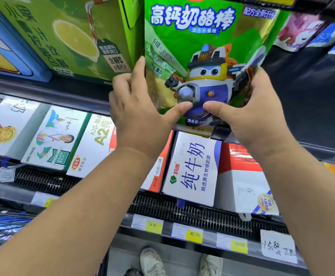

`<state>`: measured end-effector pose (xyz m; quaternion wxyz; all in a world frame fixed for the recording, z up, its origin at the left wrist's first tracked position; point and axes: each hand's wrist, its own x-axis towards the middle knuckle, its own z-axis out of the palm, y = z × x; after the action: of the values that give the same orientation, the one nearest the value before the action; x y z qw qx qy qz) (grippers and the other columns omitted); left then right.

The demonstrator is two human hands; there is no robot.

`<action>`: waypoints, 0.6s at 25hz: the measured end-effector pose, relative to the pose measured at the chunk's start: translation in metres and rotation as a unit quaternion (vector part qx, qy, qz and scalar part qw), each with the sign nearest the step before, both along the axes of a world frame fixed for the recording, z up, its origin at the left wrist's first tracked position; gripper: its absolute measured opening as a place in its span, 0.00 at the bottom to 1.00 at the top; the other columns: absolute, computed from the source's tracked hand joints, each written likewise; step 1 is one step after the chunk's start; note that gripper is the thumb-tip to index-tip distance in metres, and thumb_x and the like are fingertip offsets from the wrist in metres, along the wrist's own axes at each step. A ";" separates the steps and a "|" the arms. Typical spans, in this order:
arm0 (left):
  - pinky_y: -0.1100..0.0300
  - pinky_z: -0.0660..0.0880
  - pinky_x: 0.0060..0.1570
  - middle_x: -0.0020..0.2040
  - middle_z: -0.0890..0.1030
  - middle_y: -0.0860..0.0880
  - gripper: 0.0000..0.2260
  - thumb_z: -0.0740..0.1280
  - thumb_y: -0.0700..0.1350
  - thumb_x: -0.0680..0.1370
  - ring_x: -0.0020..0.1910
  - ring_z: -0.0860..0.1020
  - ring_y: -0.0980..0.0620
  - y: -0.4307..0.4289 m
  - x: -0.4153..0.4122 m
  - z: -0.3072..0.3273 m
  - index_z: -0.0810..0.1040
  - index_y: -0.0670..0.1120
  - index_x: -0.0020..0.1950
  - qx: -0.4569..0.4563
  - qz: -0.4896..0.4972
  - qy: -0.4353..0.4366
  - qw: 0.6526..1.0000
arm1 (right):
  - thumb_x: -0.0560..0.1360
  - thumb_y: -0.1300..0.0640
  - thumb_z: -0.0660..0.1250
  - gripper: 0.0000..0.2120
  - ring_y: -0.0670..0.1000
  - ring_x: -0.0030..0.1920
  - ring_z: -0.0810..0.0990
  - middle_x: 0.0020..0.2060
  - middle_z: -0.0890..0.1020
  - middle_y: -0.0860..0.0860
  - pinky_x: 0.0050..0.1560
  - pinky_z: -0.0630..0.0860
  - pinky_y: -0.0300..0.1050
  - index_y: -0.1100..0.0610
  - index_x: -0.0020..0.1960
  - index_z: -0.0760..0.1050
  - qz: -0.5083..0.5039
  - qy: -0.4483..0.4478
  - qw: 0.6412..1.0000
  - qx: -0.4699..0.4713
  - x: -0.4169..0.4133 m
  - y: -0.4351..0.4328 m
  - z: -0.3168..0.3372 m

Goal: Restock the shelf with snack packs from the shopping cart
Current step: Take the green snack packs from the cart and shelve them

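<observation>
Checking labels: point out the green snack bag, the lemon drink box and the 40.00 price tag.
green snack bag (208, 71), head view, cartoon robot's face.
lemon drink box (76, 39), head view, printed drink cup.
40.00 price tag (194, 234), head view, yellow part.

head view, close to shelf (43, 90), downward

Your forearms (83, 206) are bare all the way from the lower corners of the frame up to your left hand (136, 118) and right hand (252, 118) near the centre, thumbnails cut short. At bottom centre your shoes (151, 261) are pale, off-white trainers with rounded toes.
</observation>
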<state>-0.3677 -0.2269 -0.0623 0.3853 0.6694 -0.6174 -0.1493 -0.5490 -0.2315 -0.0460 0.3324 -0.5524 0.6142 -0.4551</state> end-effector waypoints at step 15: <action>0.52 0.77 0.59 0.61 0.71 0.46 0.37 0.76 0.41 0.72 0.48 0.79 0.58 -0.022 -0.020 0.004 0.61 0.50 0.76 0.066 -0.017 0.190 0.979 | 0.65 0.56 0.76 0.28 0.49 0.57 0.80 0.55 0.81 0.48 0.59 0.77 0.50 0.54 0.62 0.70 -0.117 0.060 0.991 -0.041 0.020 -0.024 -0.011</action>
<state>-0.3879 -0.2485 -0.0583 0.4481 0.6423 -0.5329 -0.3203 -0.5292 -0.2560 -0.0565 0.2167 -0.5164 0.6740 -0.4819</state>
